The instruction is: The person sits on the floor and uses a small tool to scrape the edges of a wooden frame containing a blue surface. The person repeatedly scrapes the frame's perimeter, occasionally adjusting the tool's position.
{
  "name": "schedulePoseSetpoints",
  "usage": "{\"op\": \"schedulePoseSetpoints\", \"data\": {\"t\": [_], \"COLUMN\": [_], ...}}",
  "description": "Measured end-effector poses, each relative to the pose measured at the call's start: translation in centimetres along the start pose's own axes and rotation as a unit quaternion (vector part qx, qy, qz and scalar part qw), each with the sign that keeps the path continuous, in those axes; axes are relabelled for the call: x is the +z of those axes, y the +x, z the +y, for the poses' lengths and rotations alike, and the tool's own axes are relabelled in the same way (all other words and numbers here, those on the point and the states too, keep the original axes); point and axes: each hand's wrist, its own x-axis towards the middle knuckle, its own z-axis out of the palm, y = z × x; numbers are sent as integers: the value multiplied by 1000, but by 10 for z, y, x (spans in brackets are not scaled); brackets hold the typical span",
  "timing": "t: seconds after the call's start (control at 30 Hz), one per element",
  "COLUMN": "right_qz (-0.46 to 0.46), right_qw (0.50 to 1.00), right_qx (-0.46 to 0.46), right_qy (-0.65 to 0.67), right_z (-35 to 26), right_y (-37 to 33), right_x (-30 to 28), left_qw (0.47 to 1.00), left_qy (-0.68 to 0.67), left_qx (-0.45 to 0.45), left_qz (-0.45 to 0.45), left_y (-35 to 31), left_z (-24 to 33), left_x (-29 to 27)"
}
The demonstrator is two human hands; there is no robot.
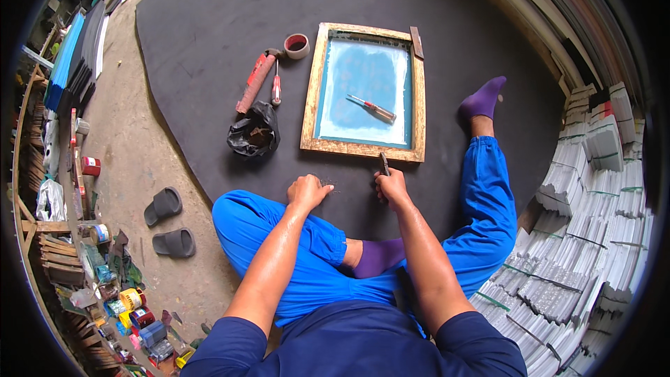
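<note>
In front of me a wooden frame (313,98) with a blue-and-white mesh panel (363,73) lies on the black mat. A screwdriver (377,109) with a clear, reddish handle rests on the panel. My right hand (392,187) is closed around a dark pair of pliers (384,162), whose tip is at the frame's near edge. To the left, my left hand (308,193) is down by the mat with fingers curled; what they hold, if anything, is hidden. Small dark bits (326,187) are scattered beside its thumb.
Left of the frame are a black plastic bag (241,141), a second screwdriver (277,89), a long red object (255,84) and a tape roll (296,47). A dark flat bar (417,42) sits at the frame's far right corner. Bundled white stacks (569,237) line the right; sandals (164,207) lie left.
</note>
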Motion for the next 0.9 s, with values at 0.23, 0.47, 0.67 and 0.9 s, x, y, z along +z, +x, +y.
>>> {"op": "schedulePoseSetpoints", "data": {"t": [0.23, 0.47, 0.67, 0.9], "right_qz": [-131, -259, -312, -334], "right_qw": [980, 966, 947, 937], "right_qx": [5, -4, 32, 63], "right_qy": [153, -9, -65, -83], "right_z": [14, 22, 17, 16], "right_y": [1, -33, -37, -30], "right_x": [-14, 25, 51, 44], "left_qw": [998, 973, 978, 992], "left_qy": [-62, -141, -51, -17], "left_qx": [-1, 172, 180, 94], "left_qz": [-4, 61, 91, 87], "left_y": [2, -8, -6, -10], "left_z": [-5, 5, -9, -4], "left_x": [2, -1, 5, -3]}}
